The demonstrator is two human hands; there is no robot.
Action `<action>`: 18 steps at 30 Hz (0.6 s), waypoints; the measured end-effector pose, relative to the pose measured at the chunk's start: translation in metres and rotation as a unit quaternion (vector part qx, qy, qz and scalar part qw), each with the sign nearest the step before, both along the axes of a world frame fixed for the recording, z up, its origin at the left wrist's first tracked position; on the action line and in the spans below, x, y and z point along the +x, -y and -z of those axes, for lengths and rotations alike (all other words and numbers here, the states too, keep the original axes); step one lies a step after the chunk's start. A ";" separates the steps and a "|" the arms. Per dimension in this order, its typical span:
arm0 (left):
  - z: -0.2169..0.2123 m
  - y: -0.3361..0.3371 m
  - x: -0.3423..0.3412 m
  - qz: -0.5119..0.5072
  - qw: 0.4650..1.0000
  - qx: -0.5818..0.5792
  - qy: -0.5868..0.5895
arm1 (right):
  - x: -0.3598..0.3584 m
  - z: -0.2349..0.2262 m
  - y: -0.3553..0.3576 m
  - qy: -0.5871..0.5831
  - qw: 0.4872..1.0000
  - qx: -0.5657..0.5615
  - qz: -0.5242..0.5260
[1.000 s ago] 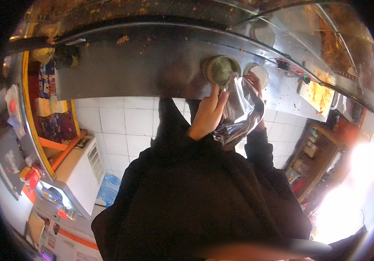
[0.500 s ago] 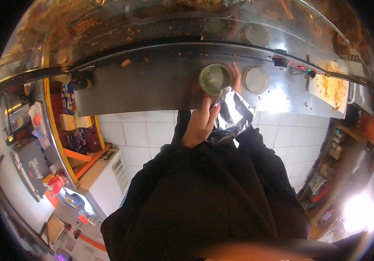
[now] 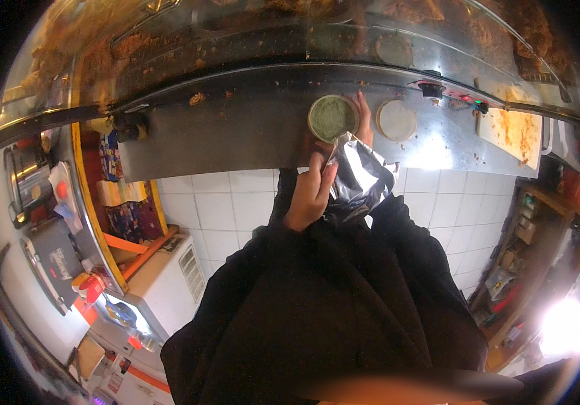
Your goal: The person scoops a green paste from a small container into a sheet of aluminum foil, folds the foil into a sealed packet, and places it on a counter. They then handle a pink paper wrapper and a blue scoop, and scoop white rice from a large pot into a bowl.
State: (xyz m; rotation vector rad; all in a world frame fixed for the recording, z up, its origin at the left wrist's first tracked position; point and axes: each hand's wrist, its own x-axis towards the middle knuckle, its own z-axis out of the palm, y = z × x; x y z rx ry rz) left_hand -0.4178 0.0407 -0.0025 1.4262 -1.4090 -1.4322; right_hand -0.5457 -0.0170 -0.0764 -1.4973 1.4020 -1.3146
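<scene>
A small round tub of green sauce (image 3: 332, 117) is held against the steel counter's front (image 3: 236, 128), right above the open mouth of a crumpled silver foil bag (image 3: 358, 181). My right hand (image 3: 364, 116) curls round the tub's far side. My left hand (image 3: 310, 192) grips the bag's upper left edge just below the tub, fingertips close to its rim. A second round tub with a pale lid (image 3: 396, 120) sits on the counter right beside my right hand. My black sleeves and clothing fill the lower middle.
Above the counter, a glass case holds orange-brown food (image 3: 134, 47). A tray smeared with orange (image 3: 514, 131) and a dark knob (image 3: 431, 88) lie to the right. Below are a white tiled floor (image 3: 229, 209), a white cabinet (image 3: 168, 283) and wooden shelves (image 3: 526, 243).
The view has swung and tilted, so counter and hands sit more to the middle. The green tub stays at the bag's mouth and both hands keep their hold.
</scene>
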 end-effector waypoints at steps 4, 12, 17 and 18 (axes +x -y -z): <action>0.004 0.000 -0.009 -0.117 0.987 0.050 -0.103 | -0.025 0.034 -0.011 0.211 0.977 0.030 0.019; 0.014 0.006 -0.064 -0.316 0.854 0.179 -0.373 | -0.085 -0.093 -0.101 0.401 0.871 0.272 0.086; -0.013 0.016 -0.087 -0.334 0.775 0.230 -0.484 | -0.063 -0.117 -0.124 0.296 0.946 0.103 0.084; -0.006 0.015 -0.091 -0.334 0.771 0.233 -0.489 | -0.053 -0.123 -0.120 0.248 0.961 0.087 0.089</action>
